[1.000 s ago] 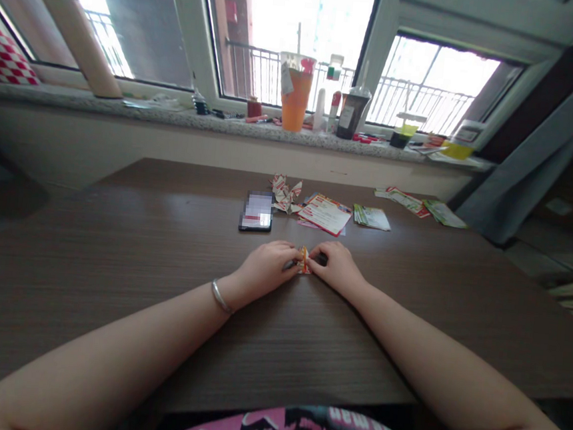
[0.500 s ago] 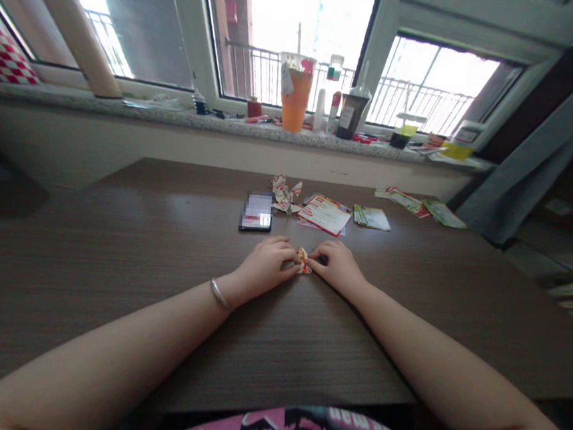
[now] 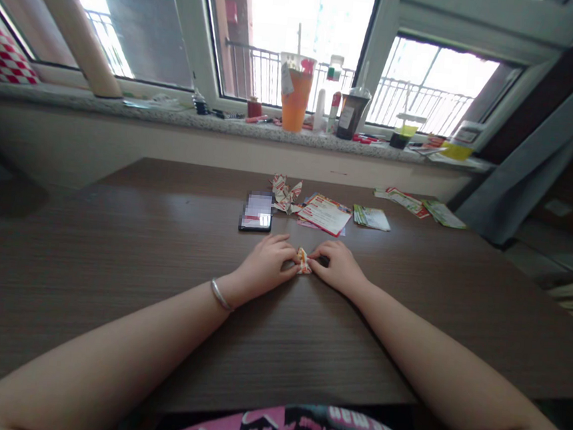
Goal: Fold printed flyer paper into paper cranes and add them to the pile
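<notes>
We hold small paper [image 3: 303, 262] on counter [image 3: 113, 247], nearer us than phone [image 3: 256, 214]: left hand [image 3: 273, 259] pinches one side, right hand [image 3: 336, 266] other. Folds already show; how many remain, we cannot tell. Striped folded paper [image 3: 287, 196] sits just right of phone.

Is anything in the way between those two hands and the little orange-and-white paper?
Nothing visible: the left hand and the right hand meet the little paper from either side. The phone and red-bordered card lie beyond it.
</notes>
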`<action>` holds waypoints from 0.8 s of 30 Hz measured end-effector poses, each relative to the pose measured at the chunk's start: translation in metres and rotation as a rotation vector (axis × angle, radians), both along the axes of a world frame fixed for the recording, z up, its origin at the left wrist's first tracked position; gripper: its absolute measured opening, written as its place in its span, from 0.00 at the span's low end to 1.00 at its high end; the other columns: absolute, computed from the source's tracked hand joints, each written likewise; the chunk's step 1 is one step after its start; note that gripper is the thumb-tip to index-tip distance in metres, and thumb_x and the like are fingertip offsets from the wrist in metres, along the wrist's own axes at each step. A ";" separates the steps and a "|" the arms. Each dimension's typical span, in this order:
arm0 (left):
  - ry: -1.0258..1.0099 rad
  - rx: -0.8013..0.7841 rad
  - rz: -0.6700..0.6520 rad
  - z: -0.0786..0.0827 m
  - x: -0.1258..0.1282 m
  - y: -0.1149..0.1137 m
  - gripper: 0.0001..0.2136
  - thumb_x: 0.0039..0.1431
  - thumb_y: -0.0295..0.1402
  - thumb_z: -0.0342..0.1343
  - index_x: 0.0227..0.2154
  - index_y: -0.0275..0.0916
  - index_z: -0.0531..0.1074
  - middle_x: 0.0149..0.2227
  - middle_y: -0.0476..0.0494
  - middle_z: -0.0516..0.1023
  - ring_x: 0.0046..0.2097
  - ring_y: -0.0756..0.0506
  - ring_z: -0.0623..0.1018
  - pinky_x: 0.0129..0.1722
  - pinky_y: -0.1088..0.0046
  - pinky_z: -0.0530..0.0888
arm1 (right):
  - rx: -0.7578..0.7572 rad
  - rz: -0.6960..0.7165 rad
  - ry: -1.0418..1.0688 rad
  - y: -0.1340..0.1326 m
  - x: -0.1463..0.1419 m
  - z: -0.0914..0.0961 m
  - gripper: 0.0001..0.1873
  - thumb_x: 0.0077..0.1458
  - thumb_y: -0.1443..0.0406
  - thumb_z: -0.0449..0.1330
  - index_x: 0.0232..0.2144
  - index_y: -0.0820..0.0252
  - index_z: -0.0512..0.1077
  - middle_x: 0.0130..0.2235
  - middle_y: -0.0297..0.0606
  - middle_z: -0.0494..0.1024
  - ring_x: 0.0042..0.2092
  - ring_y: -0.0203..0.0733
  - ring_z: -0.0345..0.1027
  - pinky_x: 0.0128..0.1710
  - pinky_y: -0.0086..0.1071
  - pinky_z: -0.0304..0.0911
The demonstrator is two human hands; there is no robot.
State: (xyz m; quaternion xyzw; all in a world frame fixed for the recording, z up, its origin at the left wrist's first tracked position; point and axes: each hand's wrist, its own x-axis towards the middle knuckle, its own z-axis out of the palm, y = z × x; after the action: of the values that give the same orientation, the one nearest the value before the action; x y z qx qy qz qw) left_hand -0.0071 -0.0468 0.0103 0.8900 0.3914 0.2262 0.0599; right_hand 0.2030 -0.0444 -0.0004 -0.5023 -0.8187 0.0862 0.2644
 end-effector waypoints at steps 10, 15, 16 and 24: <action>0.051 0.005 0.004 -0.002 0.000 0.001 0.08 0.60 0.39 0.56 0.36 0.44 0.76 0.47 0.43 0.77 0.57 0.37 0.69 0.58 0.50 0.62 | 0.014 -0.017 -0.045 -0.003 -0.002 0.001 0.07 0.53 0.60 0.64 0.34 0.57 0.75 0.38 0.37 0.77 0.43 0.45 0.67 0.45 0.37 0.60; 0.001 -0.022 -0.045 -0.003 0.000 0.004 0.07 0.59 0.38 0.57 0.36 0.43 0.76 0.49 0.44 0.75 0.54 0.41 0.71 0.57 0.58 0.67 | 0.017 0.034 -0.101 -0.008 -0.002 0.007 0.06 0.56 0.60 0.62 0.33 0.57 0.75 0.39 0.38 0.77 0.44 0.43 0.67 0.46 0.36 0.60; -0.015 -0.023 -0.055 -0.003 0.000 0.005 0.06 0.59 0.37 0.57 0.36 0.43 0.76 0.51 0.43 0.75 0.54 0.41 0.72 0.56 0.59 0.68 | 0.019 0.037 -0.107 -0.009 -0.002 0.008 0.07 0.56 0.60 0.61 0.33 0.57 0.75 0.39 0.39 0.77 0.44 0.43 0.67 0.46 0.36 0.60; -0.012 -0.062 -0.099 -0.007 -0.001 0.009 0.07 0.62 0.34 0.52 0.37 0.42 0.75 0.55 0.45 0.74 0.58 0.41 0.70 0.61 0.56 0.64 | 0.010 0.046 -0.118 -0.010 -0.002 0.009 0.05 0.56 0.62 0.60 0.33 0.57 0.74 0.40 0.40 0.76 0.45 0.43 0.66 0.47 0.36 0.59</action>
State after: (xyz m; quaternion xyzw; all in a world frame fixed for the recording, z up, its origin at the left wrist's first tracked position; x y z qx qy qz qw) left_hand -0.0081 -0.0375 0.0036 0.9047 0.3532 0.2160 0.1009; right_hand 0.2006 -0.0544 0.0088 -0.4861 -0.8448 0.0586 0.2161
